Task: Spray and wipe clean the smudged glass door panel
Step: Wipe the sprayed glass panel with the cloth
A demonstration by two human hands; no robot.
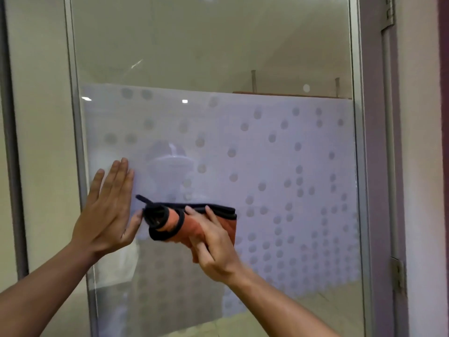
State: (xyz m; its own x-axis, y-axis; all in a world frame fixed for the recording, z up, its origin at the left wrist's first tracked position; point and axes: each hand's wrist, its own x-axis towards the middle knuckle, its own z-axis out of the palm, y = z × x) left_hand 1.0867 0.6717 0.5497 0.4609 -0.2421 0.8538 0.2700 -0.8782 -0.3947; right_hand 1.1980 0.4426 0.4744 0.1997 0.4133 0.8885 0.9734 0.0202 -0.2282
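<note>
The glass door panel (267, 154) fills the view, with a frosted band of grey dots across its middle. My left hand (107, 210) lies flat against the glass near the left frame, fingers straight and pointing up. My right hand (213, 242) presses a folded orange cloth with black edging (170, 222) against the glass just right of the left hand. The cloth's rolled end touches the left thumb. No spray bottle is in view.
A silver metal frame (77, 142) borders the panel on the left and another silver strip (357, 142) on the right. A purple-grey door jamb with two hinges (398, 276) stands at the right. A cream wall lies left of the frame.
</note>
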